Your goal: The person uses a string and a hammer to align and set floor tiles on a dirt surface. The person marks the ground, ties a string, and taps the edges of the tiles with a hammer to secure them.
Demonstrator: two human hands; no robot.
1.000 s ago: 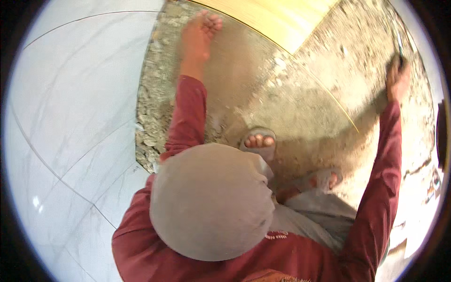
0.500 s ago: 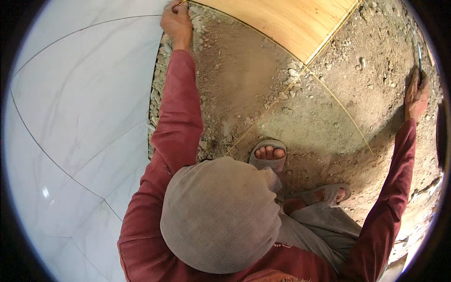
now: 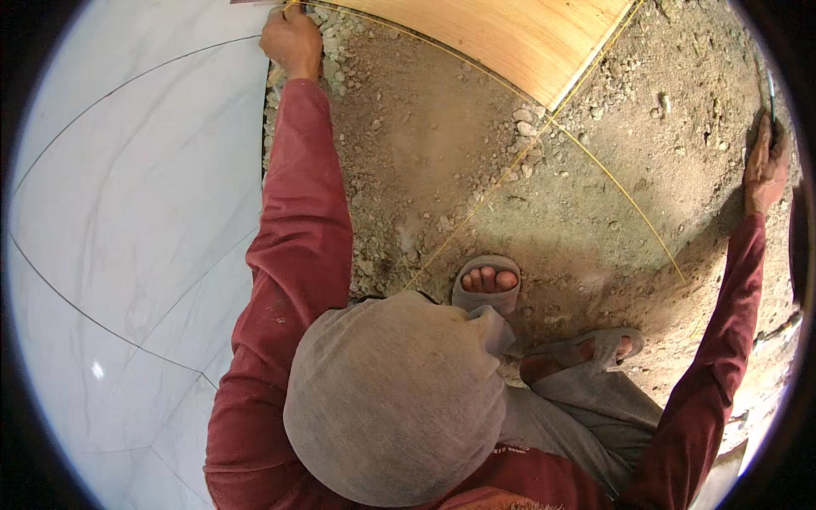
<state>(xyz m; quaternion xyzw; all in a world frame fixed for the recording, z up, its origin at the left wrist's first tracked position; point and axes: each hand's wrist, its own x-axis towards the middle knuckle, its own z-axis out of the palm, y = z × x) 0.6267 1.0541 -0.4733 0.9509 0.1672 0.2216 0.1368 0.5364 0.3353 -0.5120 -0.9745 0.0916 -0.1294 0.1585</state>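
Note:
At the far left, the fingers of my left hand (image 3: 291,42) are pinched on a yellow string (image 3: 387,27), beside the edge of the white marbled tiles (image 3: 153,195). The string runs right along the edge of a wood-look tile (image 3: 510,38). Out at the far right, my right hand (image 3: 767,174) is closed low over the dirt, around a thin dark rod (image 3: 772,95) with a pale bluish upper part. What kind of tool the rod is cannot be made out. Its lower end is hidden in the hand.
Bare dirt (image 3: 425,119) with loose stones (image 3: 527,127) lies between my arms. Another yellow string (image 3: 616,183) crosses it near the wood-look tile's corner. A grey cloth cap (image 3: 395,399) covers the lower middle, and a sandalled foot (image 3: 489,280) stands on the dirt.
My left hand has shifted left along the tile edge, still pinching the string. My right hand sits slightly farther right and lower, with the rod still in it.

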